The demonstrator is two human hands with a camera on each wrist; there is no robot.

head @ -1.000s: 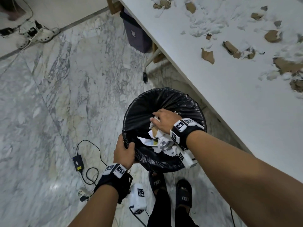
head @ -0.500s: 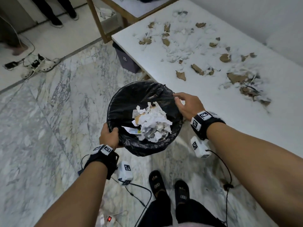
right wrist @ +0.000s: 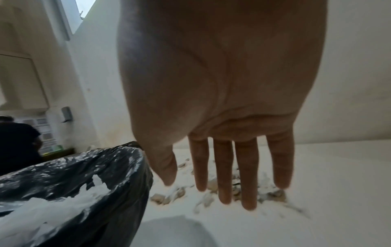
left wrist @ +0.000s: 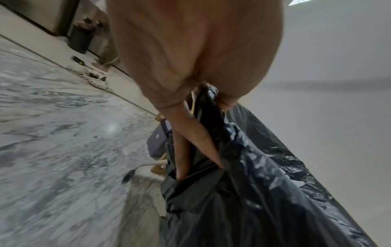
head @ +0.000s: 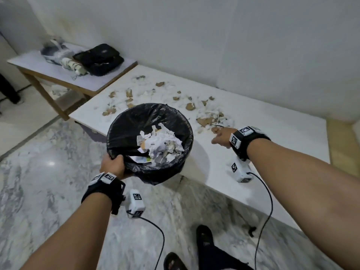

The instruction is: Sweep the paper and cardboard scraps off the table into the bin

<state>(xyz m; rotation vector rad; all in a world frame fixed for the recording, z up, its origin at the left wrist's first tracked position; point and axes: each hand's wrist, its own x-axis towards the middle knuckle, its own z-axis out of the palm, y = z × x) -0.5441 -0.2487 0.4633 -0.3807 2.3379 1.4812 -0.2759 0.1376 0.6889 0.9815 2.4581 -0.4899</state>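
Right hand (head: 222,136) off bin (head: 120,129) rim now, fingers spread over scraps (head: 208,119); left hand (head: 113,166) still grips rim; bare table (head: 282,137) frame right.

A plain workroom or office: bare white walls (head: 214,36), marble floor (head: 48,191), two white tables (head: 272,133), a black bag (head: 99,59) on the farther table.

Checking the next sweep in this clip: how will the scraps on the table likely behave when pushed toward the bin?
The scraps are small torn pieces lying loose, so probably light and apt to scatter. The open right hand may miss thin flat bits. The left hand holds the bin by its liner, which may sag.
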